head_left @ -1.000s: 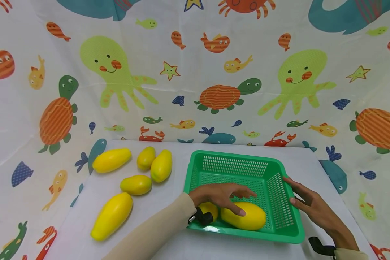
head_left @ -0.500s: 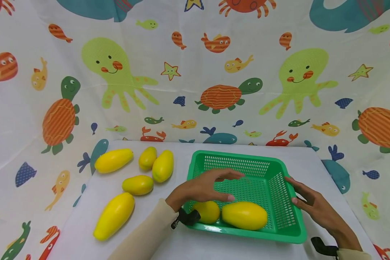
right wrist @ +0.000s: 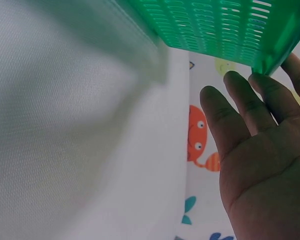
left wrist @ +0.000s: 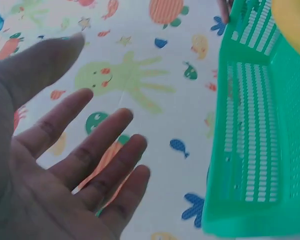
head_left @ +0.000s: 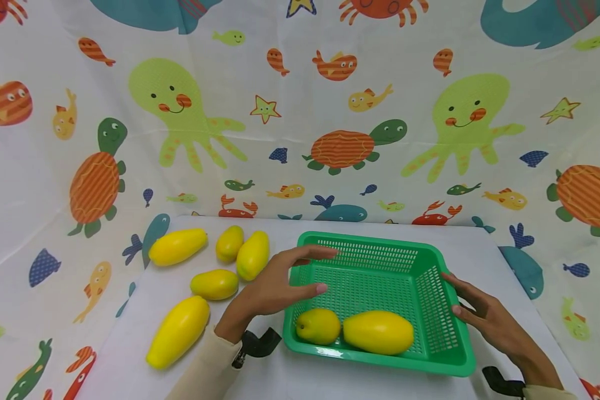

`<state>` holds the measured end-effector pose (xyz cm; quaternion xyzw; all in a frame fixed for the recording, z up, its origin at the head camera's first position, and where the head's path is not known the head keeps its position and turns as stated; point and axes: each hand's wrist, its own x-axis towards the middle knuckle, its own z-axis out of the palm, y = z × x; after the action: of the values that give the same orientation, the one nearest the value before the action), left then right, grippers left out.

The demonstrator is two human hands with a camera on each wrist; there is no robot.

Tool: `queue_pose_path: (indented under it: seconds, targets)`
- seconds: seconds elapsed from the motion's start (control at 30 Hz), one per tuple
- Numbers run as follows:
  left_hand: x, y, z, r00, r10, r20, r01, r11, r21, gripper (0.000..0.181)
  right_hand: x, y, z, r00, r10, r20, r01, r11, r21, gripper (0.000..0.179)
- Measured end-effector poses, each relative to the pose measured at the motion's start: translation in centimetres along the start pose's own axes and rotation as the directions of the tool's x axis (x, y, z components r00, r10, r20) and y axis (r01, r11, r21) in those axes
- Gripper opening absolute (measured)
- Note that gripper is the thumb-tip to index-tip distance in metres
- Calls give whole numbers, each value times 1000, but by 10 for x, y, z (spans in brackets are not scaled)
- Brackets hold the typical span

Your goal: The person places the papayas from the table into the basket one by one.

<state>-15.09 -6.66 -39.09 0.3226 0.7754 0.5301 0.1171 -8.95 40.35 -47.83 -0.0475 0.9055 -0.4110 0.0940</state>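
Note:
A green plastic basket (head_left: 360,361) holds two yellow papaya-shaped fruits: a small one (head_left: 318,326) at the near left corner and a bigger one (head_left: 378,332) beside it. My left hand (head_left: 275,280) hovers over the basket's left rim, thumb and fingers spread, and holds nothing. The left wrist view shows its fingers (left wrist: 97,145) relaxed and apart, left of the basket wall. At the basket's right side, my right hand (head_left: 492,322) touches the rim with its fingertips. In the right wrist view its fingers (right wrist: 242,100) are nearly straight against the outer wall.
Several more yellow fruits lie left of the basket, among them a long one (head_left: 178,332), a small one (head_left: 214,284) and another (head_left: 253,255) close to my left hand. A white cloth (head_left: 260,378) covers the table. A sea-animal printed curtain (head_left: 280,72) hangs behind.
My left hand has come up off the fruits in the basket and moved left to above the rim, uncovering the small fruit. The right hand stays at the basket's right side.

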Motion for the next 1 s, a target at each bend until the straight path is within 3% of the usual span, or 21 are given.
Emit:
queue_pose_path:
  seconds: [0.13, 0.3, 0.8, 1.0]
  targets:
    - [-16, -1, -7, 990, -8, -139, 13, 999, 35, 51, -1, -1, -1, 1000, -3, 3, 3, 1000, 6, 71]
    - [-31, -1, -16, 970, -20, -242, 37, 997, 64, 50, -1, -2, 0, 1000, -1, 4, 1, 1000, 27, 71]
    - [-68, -20, -38, 920, -55, -388, 119, 983, 143, 52, -2, 2, 0, 1000, -12, -4, 12, 1000, -14, 70]
    - [-84, -30, -47, 893, -71, -444, 156, 975, 159, 53, -1, 2, 1, 1000, -9, -3, 9, 1000, 5, 70]
